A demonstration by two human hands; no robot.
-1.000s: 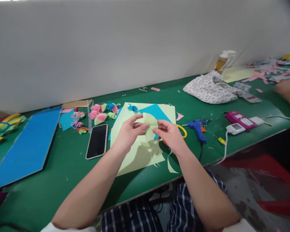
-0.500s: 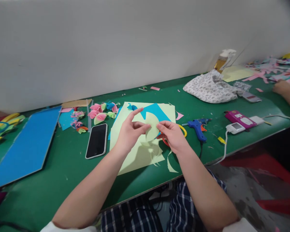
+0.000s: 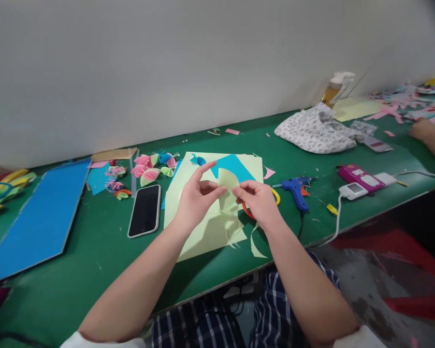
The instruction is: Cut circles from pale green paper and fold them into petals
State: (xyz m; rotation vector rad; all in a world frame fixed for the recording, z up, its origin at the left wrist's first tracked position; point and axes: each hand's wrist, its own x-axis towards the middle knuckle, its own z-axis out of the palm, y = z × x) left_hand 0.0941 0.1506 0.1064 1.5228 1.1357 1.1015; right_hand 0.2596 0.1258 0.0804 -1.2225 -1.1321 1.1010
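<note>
Between both hands is a pale yellow-green paper piece [image 3: 227, 180] with a rounded edge, bent into a curve. My left hand [image 3: 199, 198] pinches its left side between thumb and fingers, the index finger sticking out. On the opposite edge, my right hand [image 3: 255, 199] grips the paper with thumb and fingertips. Beneath them lie pale yellow-green sheets [image 3: 192, 241], a blue paper piece [image 3: 235, 164] and curled offcuts [image 3: 256, 246]. Scissors with red and yellow handles [image 3: 276, 195] are partly hidden behind my right hand.
To the right lie a blue glue gun [image 3: 297, 191], a purple device [image 3: 360, 178] with a white cable and a patterned cloth [image 3: 317, 130]. On the left are a phone [image 3: 145, 211], folded paper petals [image 3: 147, 169] and a blue board [image 3: 43, 212]. Another person's hand [image 3: 429, 135] is at far right.
The paper piece has gone from nearly flat to curled, its lower part bending inward. My right fingers have shifted slightly left along its edge, while my left hand stays nearly in place.
</note>
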